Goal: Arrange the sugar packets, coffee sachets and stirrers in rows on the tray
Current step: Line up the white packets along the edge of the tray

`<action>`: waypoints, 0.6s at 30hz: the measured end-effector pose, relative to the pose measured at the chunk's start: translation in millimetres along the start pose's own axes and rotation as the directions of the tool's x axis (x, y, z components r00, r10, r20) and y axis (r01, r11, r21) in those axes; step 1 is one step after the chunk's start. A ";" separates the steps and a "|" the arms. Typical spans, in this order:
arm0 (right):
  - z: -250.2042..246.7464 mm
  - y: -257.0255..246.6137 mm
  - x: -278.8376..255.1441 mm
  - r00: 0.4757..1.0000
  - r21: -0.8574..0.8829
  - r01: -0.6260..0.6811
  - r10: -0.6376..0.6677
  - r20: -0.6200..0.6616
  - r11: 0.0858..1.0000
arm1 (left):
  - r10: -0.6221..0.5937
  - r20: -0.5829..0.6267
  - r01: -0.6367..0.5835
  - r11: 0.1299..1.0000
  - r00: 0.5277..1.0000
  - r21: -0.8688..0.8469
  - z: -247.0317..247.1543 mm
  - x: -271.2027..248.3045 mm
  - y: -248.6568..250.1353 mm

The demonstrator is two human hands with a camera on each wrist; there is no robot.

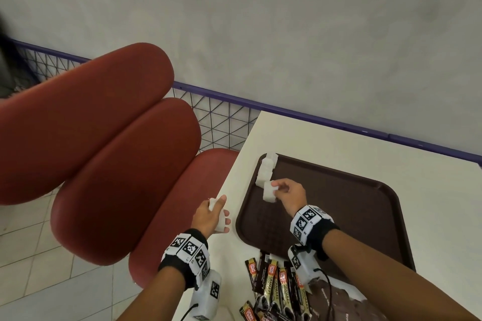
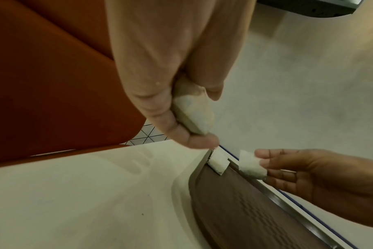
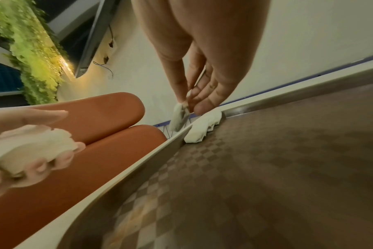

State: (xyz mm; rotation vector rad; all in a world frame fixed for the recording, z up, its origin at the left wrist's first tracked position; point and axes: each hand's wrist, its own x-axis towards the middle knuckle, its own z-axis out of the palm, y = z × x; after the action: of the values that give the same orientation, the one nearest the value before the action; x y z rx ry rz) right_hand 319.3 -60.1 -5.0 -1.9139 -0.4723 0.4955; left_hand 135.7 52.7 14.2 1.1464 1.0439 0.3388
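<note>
Coffee sachets (image 1: 277,286) heaped lengthwise away, hands (image 1: 289,194) pinching sugar packet (image 1: 269,191) upright

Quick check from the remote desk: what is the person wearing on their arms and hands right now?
Both hands, left and right, are bare, forearms sleeveless. Each wrist has a black wristband ringed with white blocks of black square markers, plus a white camera unit trailing a black cable.

Only legible text I get: "GRANULES" printed lengthwise on the coffee sachets (image 1: 274,292). Their red logo is too blurred. Sugar packets (image 1: 264,172) look blank.
</note>
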 end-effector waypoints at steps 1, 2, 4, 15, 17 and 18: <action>0.8 0.4 3.2 1.000 -0.017 -0.014 0.014 -0.016 1.000 | -0.030 0.029 0.030 0.999 0.999 -0.011 0.1 0.3 -0.3; 2.5 0.7 6.1 0.999 -0.035 -0.024 0.023 -0.026 0.999 | -0.058 0.060 0.060 0.998 0.996 -0.023 0.1 0.0 -0.4; 7.5 -0.2 11.6 0.999 -0.053 -0.038 0.036 -0.031 0.998 | -0.101 0.105 0.104 0.994 0.989 -0.024 -1.2 0.6 -2.0; 41.5 4.6 41.2 0.993 -0.148 -0.087 0.074 -0.093 0.985 | -0.110 0.248 0.121 0.992 0.962 -0.027 -22.8 7.1 -2.8; 44.3 6.2 41.6 0.995 -0.178 -0.076 0.064 -0.071 0.981 | -0.096 0.229 0.106 0.994 0.969 -0.033 -26.5 8.3 -3.2; 45.3 7.0 41.7 0.997 -0.199 -0.066 0.054 -0.061 0.978 | -0.089 0.219 0.097 0.995 0.972 -0.027 -27.7 8.7 -3.2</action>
State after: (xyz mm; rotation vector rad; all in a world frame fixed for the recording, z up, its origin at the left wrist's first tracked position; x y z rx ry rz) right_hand 330.4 -5.9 -32.9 -2.1362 -0.4433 0.4461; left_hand 116.8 73.5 6.2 1.0707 0.8913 0.1539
